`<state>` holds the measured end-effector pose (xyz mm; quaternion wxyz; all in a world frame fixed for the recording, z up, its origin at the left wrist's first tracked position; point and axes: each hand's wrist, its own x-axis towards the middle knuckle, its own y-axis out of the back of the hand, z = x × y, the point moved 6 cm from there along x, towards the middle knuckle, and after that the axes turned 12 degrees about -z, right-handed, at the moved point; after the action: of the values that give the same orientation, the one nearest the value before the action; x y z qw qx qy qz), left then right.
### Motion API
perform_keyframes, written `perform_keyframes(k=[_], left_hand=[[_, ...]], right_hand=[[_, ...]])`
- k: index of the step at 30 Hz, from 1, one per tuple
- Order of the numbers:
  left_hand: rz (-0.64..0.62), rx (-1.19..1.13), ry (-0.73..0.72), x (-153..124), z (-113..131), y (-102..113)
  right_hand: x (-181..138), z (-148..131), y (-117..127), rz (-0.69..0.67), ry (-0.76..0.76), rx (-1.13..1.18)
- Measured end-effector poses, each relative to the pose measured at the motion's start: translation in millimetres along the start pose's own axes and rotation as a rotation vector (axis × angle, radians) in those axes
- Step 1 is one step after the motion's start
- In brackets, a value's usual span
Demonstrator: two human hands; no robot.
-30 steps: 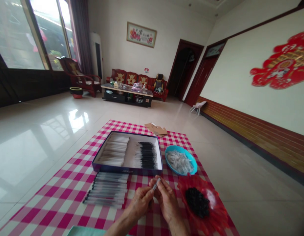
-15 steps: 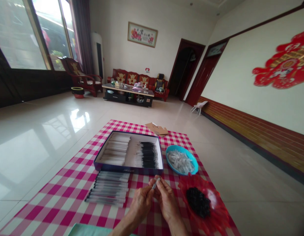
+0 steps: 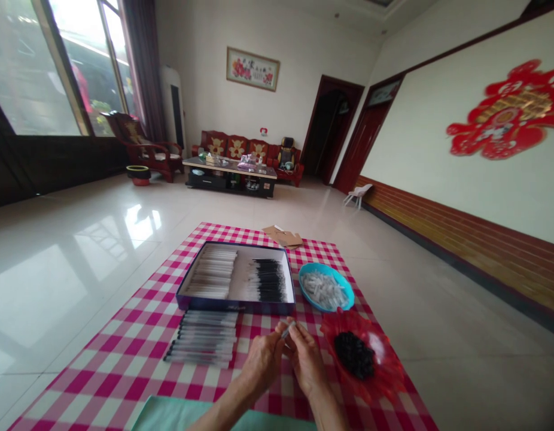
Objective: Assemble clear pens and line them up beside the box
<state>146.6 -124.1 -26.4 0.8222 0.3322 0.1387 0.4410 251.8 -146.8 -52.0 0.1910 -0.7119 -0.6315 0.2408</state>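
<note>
My left hand (image 3: pixel 262 357) and my right hand (image 3: pixel 307 354) meet over the checkered cloth, fingers pinched on a small clear pen cap (image 3: pixel 288 330). The fingers cover most of it. Left of them lies a row of clear pens (image 3: pixel 207 338) with dark ends. Beyond is a shallow box (image 3: pixel 241 307) holding whitish pen barrels (image 3: pixel 213 272) on its left and black refills (image 3: pixel 270 281) on its right. To the right, a blue bowl (image 3: pixel 303 291) is filled with clear caps (image 3: pixel 324 289). Closer in, small black pieces (image 3: pixel 354 354) fill a red petal-edged dish (image 3: pixel 390 353).
A pale green cloth (image 3: pixel 167 413) lies at the table's near edge, under my forearms. Flat brown cardboard (image 3: pixel 283 237) rests at the far edge. Across the tiled floor stand a low table (image 3: pixel 230 170), a wooden sofa (image 3: pixel 236 145) and a small chair (image 3: pixel 358 193).
The view has shifted slightly, so the table things appear moved a little. Both hands stay together on the small clear cap, now tilted slightly differently.
</note>
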Motion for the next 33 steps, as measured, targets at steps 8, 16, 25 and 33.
perform_keyframes(k=[8, 16, 25, 33], left_hand=[[-0.008, 0.275, -0.076, -17.2, -0.1, 15.8], [0.045, 0.443, -0.052, -44.6, -27.2, 90.8], [0.096, 0.648, -0.092, -54.8, -84.6, 121.9], [0.106, 0.593, -0.100, -55.2, -79.4, 115.1]], right_hand=[[-5.4, 16.1, 15.5, 0.028, 0.054, 0.024], [-4.3, 20.6, 20.4, 0.016, 0.021, -0.019], [-5.0, 21.8, 19.0, -0.006, 0.029, -0.071], [-6.4, 20.7, 18.0, -0.005, 0.038, -0.085]])
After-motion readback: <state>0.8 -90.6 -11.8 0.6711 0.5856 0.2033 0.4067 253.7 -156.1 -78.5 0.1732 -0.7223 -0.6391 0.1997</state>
